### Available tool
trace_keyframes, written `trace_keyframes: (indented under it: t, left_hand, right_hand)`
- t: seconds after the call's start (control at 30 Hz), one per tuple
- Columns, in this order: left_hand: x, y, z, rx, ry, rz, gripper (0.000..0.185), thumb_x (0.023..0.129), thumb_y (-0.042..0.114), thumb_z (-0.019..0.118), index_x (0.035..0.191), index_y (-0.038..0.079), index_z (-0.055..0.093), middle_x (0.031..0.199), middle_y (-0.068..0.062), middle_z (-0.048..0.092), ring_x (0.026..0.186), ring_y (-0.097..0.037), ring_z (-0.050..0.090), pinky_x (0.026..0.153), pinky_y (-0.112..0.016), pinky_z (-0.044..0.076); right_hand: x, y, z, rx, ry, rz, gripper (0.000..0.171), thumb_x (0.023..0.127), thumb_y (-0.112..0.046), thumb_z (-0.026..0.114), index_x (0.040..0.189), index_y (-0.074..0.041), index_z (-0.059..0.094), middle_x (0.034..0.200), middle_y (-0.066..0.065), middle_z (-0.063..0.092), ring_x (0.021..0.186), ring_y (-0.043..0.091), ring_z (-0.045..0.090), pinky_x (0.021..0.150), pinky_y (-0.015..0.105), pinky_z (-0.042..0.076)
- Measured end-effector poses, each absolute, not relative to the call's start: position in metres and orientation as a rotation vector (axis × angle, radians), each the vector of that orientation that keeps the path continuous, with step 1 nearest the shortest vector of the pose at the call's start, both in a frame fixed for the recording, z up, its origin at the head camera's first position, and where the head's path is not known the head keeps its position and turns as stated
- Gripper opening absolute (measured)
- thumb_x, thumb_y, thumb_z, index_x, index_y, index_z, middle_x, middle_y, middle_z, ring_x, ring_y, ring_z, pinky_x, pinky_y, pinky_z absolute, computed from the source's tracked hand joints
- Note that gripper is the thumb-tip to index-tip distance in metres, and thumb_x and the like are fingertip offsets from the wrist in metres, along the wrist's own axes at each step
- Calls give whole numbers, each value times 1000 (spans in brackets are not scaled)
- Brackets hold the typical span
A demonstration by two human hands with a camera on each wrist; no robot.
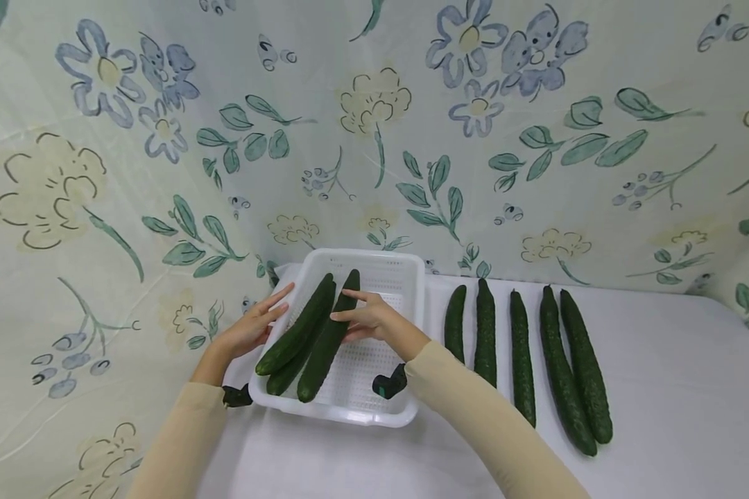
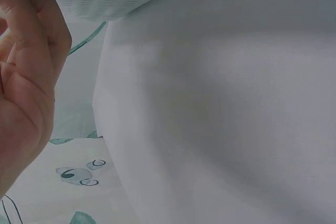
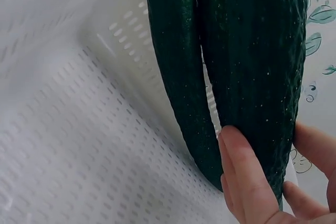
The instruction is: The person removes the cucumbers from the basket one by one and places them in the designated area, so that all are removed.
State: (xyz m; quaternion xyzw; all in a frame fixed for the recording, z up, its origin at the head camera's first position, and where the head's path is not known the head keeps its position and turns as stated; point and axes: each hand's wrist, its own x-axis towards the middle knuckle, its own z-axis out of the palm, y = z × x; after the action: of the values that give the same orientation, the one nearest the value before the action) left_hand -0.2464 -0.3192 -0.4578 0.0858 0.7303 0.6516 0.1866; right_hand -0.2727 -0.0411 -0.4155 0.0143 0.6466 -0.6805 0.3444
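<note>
A white perforated plastic basket (image 1: 374, 409) stands on the table with three dark green cucumbers in its left half. My right hand (image 1: 371, 317) reaches in over the basket and grips the rightmost of these cucumbers (image 1: 327, 346), thumb on one side and fingers on the other. In the right wrist view, that bumpy cucumber (image 3: 252, 61) lies between the fingers, with another cucumber (image 3: 178, 66) beside it. My left hand (image 1: 250, 331) is at the basket's left wall, its fingers extended along the outside. Whether its fingertips press the wall is unclear.
Right of the basket, several cucumbers (image 1: 520, 353) lie roughly side by side on the white tablecloth (image 1: 674, 388). My right sleeve partly covers some of them. A floral curtain (image 1: 374, 138) hangs behind the table and along its left side.
</note>
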Motion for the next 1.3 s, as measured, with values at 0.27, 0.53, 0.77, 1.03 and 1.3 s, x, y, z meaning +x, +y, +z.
trace_keyframes:
  t: [0.27,0.53,0.77,1.03,1.3]
  left_hand:
    - [-245,-319,-456,231,2069,1830,49,100,30,38,145,40,20,141,-12,32,111,-24,49,80,-38,49]
    - [-246,-321,-458,237,2070,1834,49,100,29,37,145,39,20,142,-12,30,112,-22,49,81,-37,49]
    - [-240,-315,-446,242,2036,1847,51,101,25,36,147,33,17,144,-13,27,113,-19,48,83,-37,48]
    - [-237,-313,-437,232,2025,1839,53,101,24,37,148,29,14,145,-13,25,112,-19,47,84,-37,47]
    - [-237,-313,-438,215,2029,1837,53,100,26,39,148,32,16,143,-14,28,111,-19,48,83,-37,48]
  right_hand:
    - [-271,-32,-411,-17,1641,-1782,74,79,-6,72,141,-24,37,105,28,59,87,35,64,74,45,51]
    - [-266,-20,-403,-55,1619,-1800,73,79,-6,72,140,-27,38,111,23,56,86,35,64,72,43,52]
    - [-262,-8,-398,-98,1606,-1840,72,79,-9,73,139,-28,40,108,20,61,85,34,65,73,43,52]
    - [-259,5,-395,-121,1622,-1884,70,77,-8,74,137,-28,43,103,19,64,81,33,66,70,43,52]
    - [-257,25,-393,-175,1626,-1890,73,78,-8,73,139,-29,39,107,21,62,82,34,65,71,44,52]
